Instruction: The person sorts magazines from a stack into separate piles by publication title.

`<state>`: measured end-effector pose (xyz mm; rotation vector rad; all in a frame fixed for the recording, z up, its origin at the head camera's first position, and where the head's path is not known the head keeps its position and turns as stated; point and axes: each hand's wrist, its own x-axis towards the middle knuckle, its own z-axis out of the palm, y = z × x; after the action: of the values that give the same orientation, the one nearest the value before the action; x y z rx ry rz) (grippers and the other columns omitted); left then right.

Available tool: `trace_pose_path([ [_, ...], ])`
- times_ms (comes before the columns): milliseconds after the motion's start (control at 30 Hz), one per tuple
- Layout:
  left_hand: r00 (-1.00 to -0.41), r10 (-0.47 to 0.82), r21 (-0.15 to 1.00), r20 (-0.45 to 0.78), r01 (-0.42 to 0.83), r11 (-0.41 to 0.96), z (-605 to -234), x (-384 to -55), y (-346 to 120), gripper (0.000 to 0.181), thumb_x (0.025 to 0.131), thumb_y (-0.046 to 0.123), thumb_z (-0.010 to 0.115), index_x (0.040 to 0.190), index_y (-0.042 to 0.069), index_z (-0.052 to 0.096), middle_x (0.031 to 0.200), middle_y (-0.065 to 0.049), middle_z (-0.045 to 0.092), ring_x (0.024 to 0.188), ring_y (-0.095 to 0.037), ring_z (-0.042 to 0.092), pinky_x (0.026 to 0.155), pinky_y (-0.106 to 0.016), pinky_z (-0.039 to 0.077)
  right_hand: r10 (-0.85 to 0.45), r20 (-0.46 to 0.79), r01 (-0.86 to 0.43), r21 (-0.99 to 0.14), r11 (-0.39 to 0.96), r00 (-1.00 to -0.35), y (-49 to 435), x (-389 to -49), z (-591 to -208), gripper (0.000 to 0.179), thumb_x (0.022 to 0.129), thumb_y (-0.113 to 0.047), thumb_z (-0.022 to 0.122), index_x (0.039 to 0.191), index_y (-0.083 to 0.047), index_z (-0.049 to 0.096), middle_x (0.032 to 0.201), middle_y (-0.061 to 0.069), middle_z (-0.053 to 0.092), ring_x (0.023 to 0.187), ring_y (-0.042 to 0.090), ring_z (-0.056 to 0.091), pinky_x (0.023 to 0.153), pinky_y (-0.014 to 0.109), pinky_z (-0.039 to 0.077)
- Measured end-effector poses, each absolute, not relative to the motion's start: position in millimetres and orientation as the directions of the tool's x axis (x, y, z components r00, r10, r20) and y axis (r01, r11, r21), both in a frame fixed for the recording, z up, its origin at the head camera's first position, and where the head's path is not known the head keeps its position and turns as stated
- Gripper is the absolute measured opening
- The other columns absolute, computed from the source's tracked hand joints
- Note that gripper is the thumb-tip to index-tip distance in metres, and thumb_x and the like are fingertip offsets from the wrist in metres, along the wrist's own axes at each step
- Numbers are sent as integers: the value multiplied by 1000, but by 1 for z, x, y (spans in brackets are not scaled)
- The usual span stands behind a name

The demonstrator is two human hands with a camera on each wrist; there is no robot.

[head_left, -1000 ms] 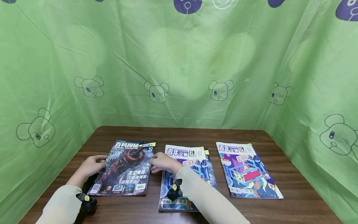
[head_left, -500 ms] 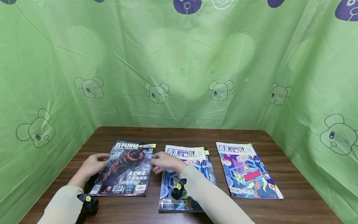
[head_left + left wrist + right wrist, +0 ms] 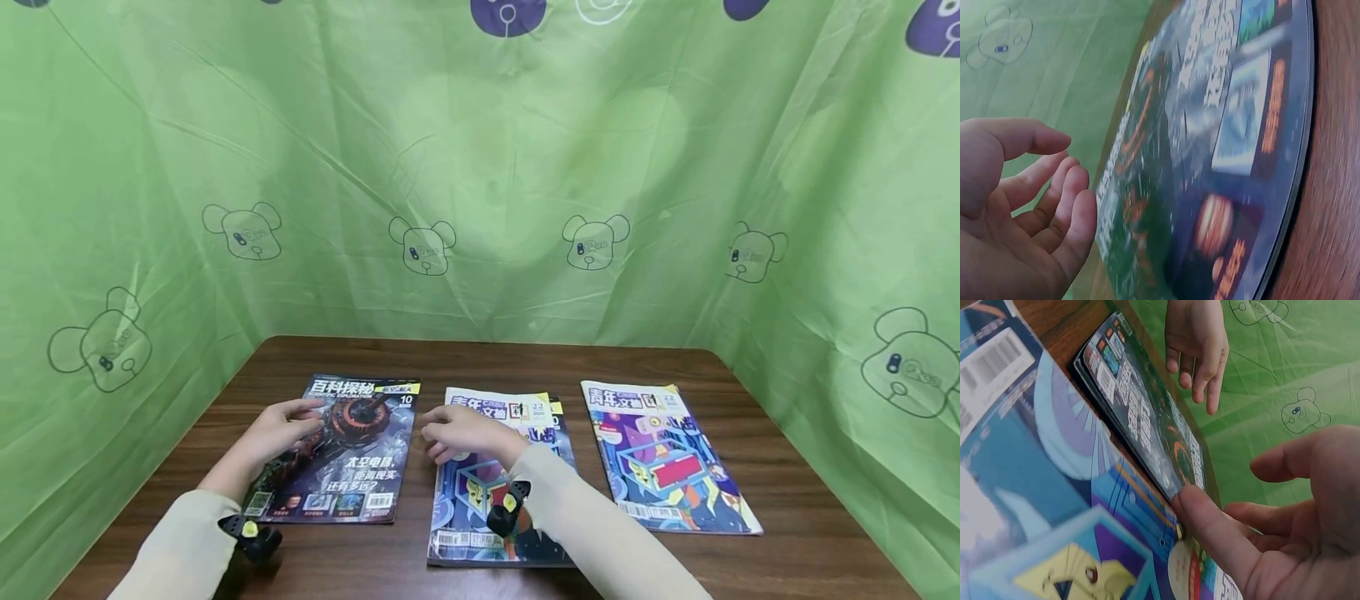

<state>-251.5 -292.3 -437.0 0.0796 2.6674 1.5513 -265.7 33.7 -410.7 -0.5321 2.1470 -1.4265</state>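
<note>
A dark space-themed magazine [image 3: 352, 467] lies flat at the left of the table. My left hand [image 3: 279, 432] hovers over its left side with relaxed fingers; in the left wrist view the hand [image 3: 1035, 206] holds nothing and its fingertips stand apart from the cover. My right hand [image 3: 468, 433] is above the upper left part of the middle magazine [image 3: 465, 500], which has a purple and blue cover and lies on another one. Loosely bent and holding nothing, the right hand's fingers [image 3: 1216, 531] show in the right wrist view.
Another purple and blue magazine [image 3: 667, 467] lies at the right of the brown wooden table [image 3: 495, 358]. Green curtain [image 3: 495, 167] with bear drawings surrounds the table's back and sides. A small black device sits on each wrist.
Both hands have come off the sides of the dark magazine. The left hand rose and moved right over its cover; the right hand moved right, away from its edge.
</note>
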Motion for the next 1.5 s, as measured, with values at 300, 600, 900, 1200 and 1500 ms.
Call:
trace_pose_path([
  [300, -989, 133, 897, -60, 5, 442, -434, -251, -264, 51, 99, 15, 60, 144, -6, 48, 125, -26, 61, 110, -39, 62, 84, -46, 58, -574, -190, -83, -906, 415, -796, 58, -266, -409, 48, 101, -19, 54, 141, 7, 49, 113, 21, 68, 86, 27, 71, 79, 38, 61],
  [600, -977, 193, 930, -85, -8, 368, -432, -248, -237, 50, 99, 15, 62, 143, -4, 50, 125, -24, 61, 109, -37, 62, 84, -45, 58, -581, -211, -97, -886, 453, -786, 88, -264, -411, 45, 103, -21, 52, 139, 5, 53, 98, 13, 69, 85, 27, 71, 77, 39, 61],
  [900, -964, 251, 939, -84, 8, 344, -432, -242, -207, 47, 98, 15, 62, 141, -2, 53, 126, -23, 61, 105, -36, 65, 82, -43, 59, -575, -207, -96, -887, 451, -792, 117, -259, -414, 41, 104, -18, 51, 137, 7, 54, 103, 15, 68, 87, 28, 71, 73, 41, 62],
  [1200, -938, 328, 945, -115, -2, 326, -440, -237, -180, 45, 98, 15, 64, 138, -3, 55, 113, -18, 65, 97, -30, 68, 79, -41, 60, -545, -205, -67, -897, 437, -813, 152, -256, -418, 43, 104, -18, 50, 136, 10, 52, 103, 16, 69, 89, 30, 70, 73, 41, 62],
  [1500, -904, 401, 962, -145, -35, 271, -450, -232, -159, 55, 94, 11, 65, 142, -10, 46, 105, -17, 66, 90, -27, 69, 76, -41, 61, -522, -193, -75, -891, 448, -831, 183, -251, -423, 44, 103, -17, 49, 136, 12, 51, 103, 16, 69, 89, 29, 69, 71, 41, 62],
])
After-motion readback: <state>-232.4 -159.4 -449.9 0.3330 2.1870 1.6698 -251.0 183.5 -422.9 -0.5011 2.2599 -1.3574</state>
